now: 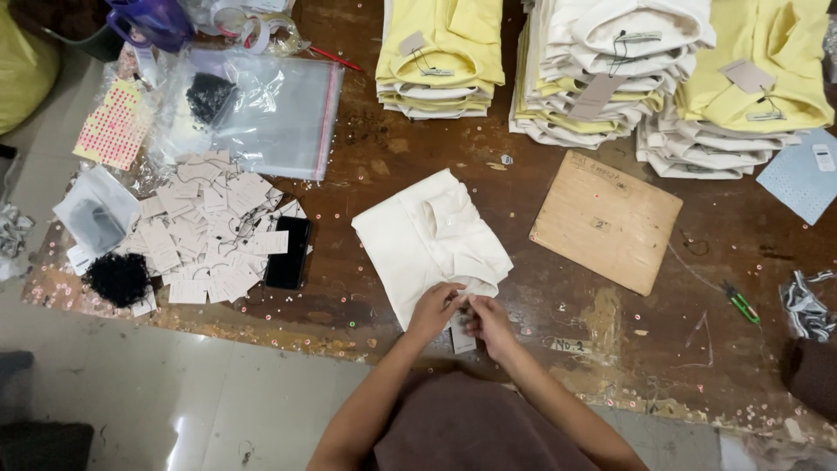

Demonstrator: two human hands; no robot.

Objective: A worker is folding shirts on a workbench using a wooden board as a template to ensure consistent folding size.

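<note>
Wooden table, hands at folded shirt

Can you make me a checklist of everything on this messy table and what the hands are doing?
Surface: brown wooden table, scratched, dotted with small stickers.
Job's things: folded cream shirt lying flat; small paper tag at its near edge.
Clutter: pile of paper tags, black phone, clear plastic bag, wooden board, green snips, stacks of folded shirts.
Grippers: left hand and right hand pinch together at the shirt's edge, around the tag.
Cables: nothing seen; only black string bundles.
Surroundings: pale tiled floor.
</note>
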